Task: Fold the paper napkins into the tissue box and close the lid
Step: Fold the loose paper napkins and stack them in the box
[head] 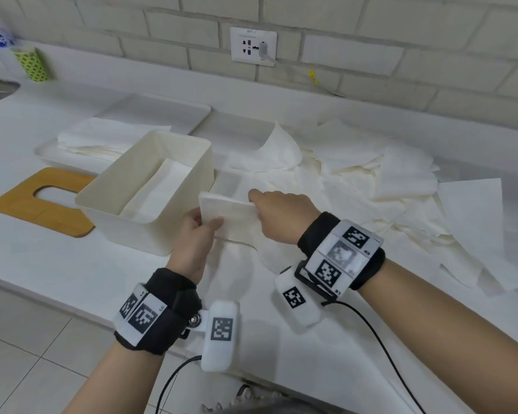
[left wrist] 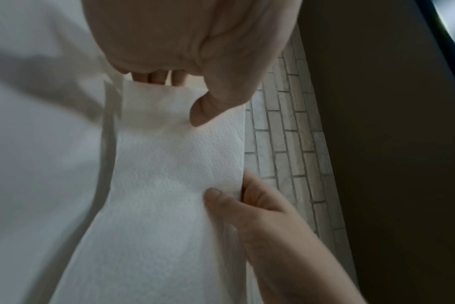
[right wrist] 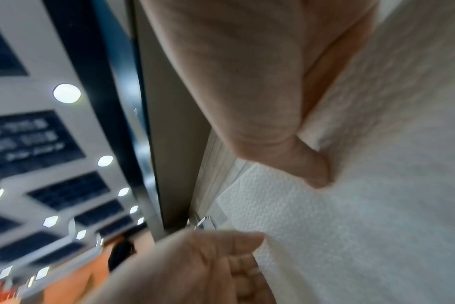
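Both hands, left (head: 198, 231) and right (head: 277, 213), pinch a folded napkin (head: 228, 212) beside the open box (head: 150, 186), which holds one napkin; loose napkins (head: 401, 186) and lid (head: 42, 201) remain on the bench (head: 57, 273).

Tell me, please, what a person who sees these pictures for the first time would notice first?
First, the two hands at the centre: the left hand and the right hand pinch a folded napkin between them, just right of the open white tissue box, which already has a folded napkin inside. Next, the loose napkins spread over the counter on the right, and the wooden lid lying flat to the left of the box.
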### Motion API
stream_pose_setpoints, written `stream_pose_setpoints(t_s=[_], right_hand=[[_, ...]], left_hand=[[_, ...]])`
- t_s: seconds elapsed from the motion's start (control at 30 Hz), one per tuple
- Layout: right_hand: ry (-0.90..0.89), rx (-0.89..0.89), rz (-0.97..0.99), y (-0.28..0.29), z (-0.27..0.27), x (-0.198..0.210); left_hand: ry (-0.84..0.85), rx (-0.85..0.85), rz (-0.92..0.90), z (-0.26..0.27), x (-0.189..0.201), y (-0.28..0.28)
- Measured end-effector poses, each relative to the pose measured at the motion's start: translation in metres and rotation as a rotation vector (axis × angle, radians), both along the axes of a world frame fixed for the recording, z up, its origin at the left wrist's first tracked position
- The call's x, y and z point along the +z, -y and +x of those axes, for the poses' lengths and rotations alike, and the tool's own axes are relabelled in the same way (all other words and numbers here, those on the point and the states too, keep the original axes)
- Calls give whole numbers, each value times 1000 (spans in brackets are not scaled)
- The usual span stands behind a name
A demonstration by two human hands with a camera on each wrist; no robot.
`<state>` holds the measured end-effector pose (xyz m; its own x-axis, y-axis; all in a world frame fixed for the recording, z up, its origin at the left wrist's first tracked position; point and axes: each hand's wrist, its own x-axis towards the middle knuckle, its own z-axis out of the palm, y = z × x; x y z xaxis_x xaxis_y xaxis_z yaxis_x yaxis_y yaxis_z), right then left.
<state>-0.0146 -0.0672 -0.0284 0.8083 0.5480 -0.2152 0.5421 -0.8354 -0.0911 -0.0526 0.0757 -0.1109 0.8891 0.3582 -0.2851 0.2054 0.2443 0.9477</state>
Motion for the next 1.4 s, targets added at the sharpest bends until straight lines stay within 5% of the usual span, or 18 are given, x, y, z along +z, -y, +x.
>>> stream_pose_setpoints(t_s=[0.2, 0.43, 0.87, 1.1, 1.27, 1.4], right_hand=[[-366, -235, 590, 21, 5, 2], [-354, -314, 1083, -1, -11, -2], [-500, -296, 974, -5, 1, -12], [-177, -174, 874, -2, 43, 18], [-17, -50, 959, -28, 62, 46], [113, 5, 1039, -54, 72, 65]], left_hand=[[77, -233, -70, -9, 21, 14], [347, -93, 455, -7, 38, 25], [204, -187, 429, -13, 40, 6], [45, -415, 490, -26, 78, -21], [93, -302, 507, -25, 113, -55], [99, -195, 769, -15, 135, -85]])
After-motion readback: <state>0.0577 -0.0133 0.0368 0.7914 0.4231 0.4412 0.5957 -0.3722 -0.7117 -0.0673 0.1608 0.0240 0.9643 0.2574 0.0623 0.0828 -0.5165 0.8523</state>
